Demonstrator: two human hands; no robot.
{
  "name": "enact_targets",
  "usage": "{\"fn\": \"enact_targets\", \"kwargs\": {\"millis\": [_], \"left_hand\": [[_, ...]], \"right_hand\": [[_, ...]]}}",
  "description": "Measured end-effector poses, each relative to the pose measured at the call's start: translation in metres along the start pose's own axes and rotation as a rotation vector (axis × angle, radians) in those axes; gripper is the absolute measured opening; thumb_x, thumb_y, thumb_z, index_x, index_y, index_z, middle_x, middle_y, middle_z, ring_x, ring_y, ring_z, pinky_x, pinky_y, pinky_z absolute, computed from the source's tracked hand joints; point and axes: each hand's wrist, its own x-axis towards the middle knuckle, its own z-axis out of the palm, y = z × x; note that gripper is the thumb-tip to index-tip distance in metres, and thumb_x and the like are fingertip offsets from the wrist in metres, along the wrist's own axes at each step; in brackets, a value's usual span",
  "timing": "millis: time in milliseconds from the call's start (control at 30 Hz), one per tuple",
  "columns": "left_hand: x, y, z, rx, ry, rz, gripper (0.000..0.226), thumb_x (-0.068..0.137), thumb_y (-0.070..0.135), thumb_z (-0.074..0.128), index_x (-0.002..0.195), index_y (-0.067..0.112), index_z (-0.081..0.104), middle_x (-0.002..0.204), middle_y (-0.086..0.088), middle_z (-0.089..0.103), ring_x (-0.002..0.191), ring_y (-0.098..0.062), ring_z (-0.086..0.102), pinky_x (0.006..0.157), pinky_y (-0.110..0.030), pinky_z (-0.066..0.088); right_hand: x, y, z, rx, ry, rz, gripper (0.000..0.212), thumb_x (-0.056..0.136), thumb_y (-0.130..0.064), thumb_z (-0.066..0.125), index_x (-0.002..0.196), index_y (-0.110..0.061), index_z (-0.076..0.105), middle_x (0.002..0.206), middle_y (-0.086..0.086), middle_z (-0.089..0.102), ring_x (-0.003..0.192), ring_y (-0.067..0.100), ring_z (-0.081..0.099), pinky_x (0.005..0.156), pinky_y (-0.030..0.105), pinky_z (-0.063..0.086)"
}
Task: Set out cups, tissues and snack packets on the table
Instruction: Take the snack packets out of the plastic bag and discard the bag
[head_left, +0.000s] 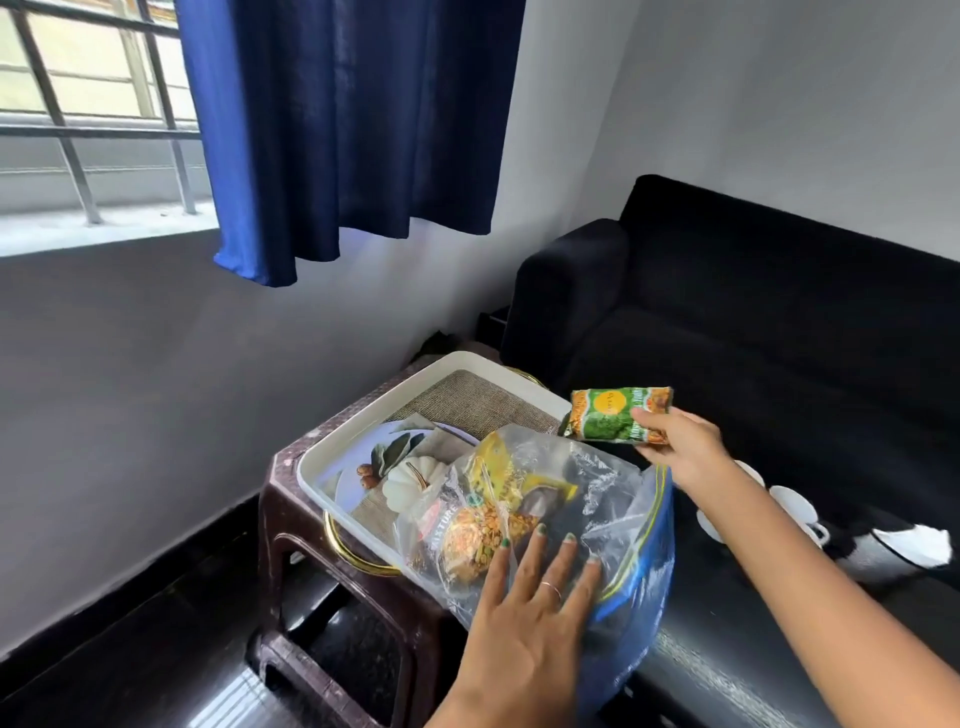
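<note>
On the stool (311, 525): one white tray (332, 457), one clear plastic bag (587, 499) with two snack packets (483, 525) showing inside
Right hand (675, 452): pinches one green packet (613, 415), lifted over the tray's right edge
Left hand (524, 597): fingers straight, flat on the bag
Dark table at right (753, 649): two white cups (795, 506)
</note>
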Motion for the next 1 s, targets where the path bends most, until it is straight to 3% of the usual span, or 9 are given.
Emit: {"fn": "enact_targets", "kwargs": {"millis": [33, 67, 100, 167, 300, 500, 633, 800, 1000], "left_hand": [[0.003, -0.005, 0.005, -0.041, 0.05, 0.008, 0.056, 0.083, 0.026, 0.03, 0.133, 0.037, 0.053, 0.142, 0.007, 0.049, 0.135, -0.016, 0.041, 0.116, -0.042, 0.004], [0.011, -0.01, 0.006, -0.009, 0.124, -0.013, 0.056, 0.093, 0.022, 0.025, 0.148, 0.033, 0.029, 0.157, 0.005, 0.022, 0.146, -0.02, 0.013, 0.116, -0.042, -0.015], [0.014, -0.014, 0.009, 0.022, 0.061, 0.004, 0.054, 0.1, 0.023, 0.019, 0.152, 0.03, 0.006, 0.16, 0.005, -0.002, 0.147, -0.021, -0.01, 0.109, -0.041, -0.025], [0.019, -0.017, 0.01, -0.008, -0.038, -0.004, 0.054, 0.103, 0.027, 0.014, 0.151, 0.027, -0.01, 0.158, 0.006, -0.019, 0.143, -0.021, -0.026, 0.104, -0.04, -0.028], [0.024, -0.02, 0.012, -0.024, -0.098, -0.036, 0.054, 0.103, 0.028, 0.015, 0.151, 0.025, -0.011, 0.157, 0.004, -0.02, 0.142, -0.02, -0.027, 0.107, -0.042, -0.025], [0.022, -0.022, 0.007, -0.021, -0.144, -0.032, 0.054, 0.103, 0.028, 0.015, 0.151, 0.023, -0.009, 0.158, 0.004, -0.018, 0.143, -0.02, -0.025, 0.109, -0.042, -0.023], [0.021, -0.02, 0.005, -0.013, -0.158, -0.038, 0.055, 0.102, 0.025, 0.016, 0.151, 0.023, -0.01, 0.158, 0.006, -0.018, 0.143, -0.018, -0.025, 0.108, -0.042, -0.024], [0.02, -0.016, 0.003, -0.074, -0.067, -0.069, 0.058, 0.099, 0.02, 0.019, 0.152, 0.023, -0.006, 0.159, 0.006, -0.013, 0.144, -0.018, -0.022, 0.109, -0.043, -0.023], [0.017, -0.001, -0.004, -0.218, 0.111, -0.153, 0.055, 0.101, 0.021, 0.021, 0.153, 0.022, 0.004, 0.161, 0.005, -0.001, 0.147, -0.017, -0.011, 0.116, -0.039, -0.011]], "right_hand": [[0.009, 0.002, 0.009, 0.021, -0.026, 0.066, 0.028, 0.081, 0.01, 0.063, 0.108, 0.003, 0.058, 0.121, 0.019, 0.06, 0.11, 0.029, 0.058, 0.086, 0.04, 0.049], [0.017, 0.004, 0.017, 0.042, -0.031, 0.108, 0.03, 0.081, 0.011, 0.063, 0.109, 0.005, 0.056, 0.124, 0.021, 0.058, 0.114, 0.032, 0.057, 0.09, 0.043, 0.049], [0.024, 0.007, 0.025, 0.055, -0.02, 0.131, 0.035, 0.08, 0.011, 0.064, 0.112, 0.005, 0.054, 0.127, 0.022, 0.056, 0.115, 0.033, 0.056, 0.093, 0.045, 0.049], [0.033, 0.014, 0.042, 0.053, 0.022, 0.138, 0.039, 0.08, 0.011, 0.065, 0.114, 0.0, 0.048, 0.132, 0.024, 0.051, 0.119, 0.035, 0.052, 0.098, 0.047, 0.047], [0.04, 0.034, 0.072, -0.003, 0.073, 0.183, 0.059, 0.083, 0.003, 0.065, 0.133, 0.001, 0.033, 0.143, 0.022, 0.036, 0.127, 0.036, 0.044, 0.1, 0.045, 0.046], [0.038, 0.043, 0.082, -0.272, -0.079, 0.249, 0.048, 0.088, 0.004, 0.058, 0.132, 0.005, 0.04, 0.137, 0.023, 0.046, 0.123, 0.035, 0.05, 0.078, 0.039, 0.051], [0.03, 0.033, 0.067, -0.313, -0.131, 0.205, 0.042, 0.09, -0.001, 0.054, 0.131, 0.003, 0.043, 0.135, 0.023, 0.047, 0.122, 0.038, 0.05, 0.091, 0.042, 0.047], [-0.009, 0.01, 0.021, -0.456, -0.119, -0.122, 0.027, 0.092, -0.009, 0.053, 0.118, -0.004, 0.058, 0.118, 0.017, 0.061, 0.113, 0.031, 0.058, 0.088, 0.037, 0.048], [-0.082, 0.006, -0.043, -0.313, 0.081, -0.599, 0.024, 0.082, 0.005, 0.05, 0.079, -0.011, 0.068, 0.067, -0.003, 0.069, 0.062, 0.002, 0.064, 0.052, 0.01, 0.049]]}}
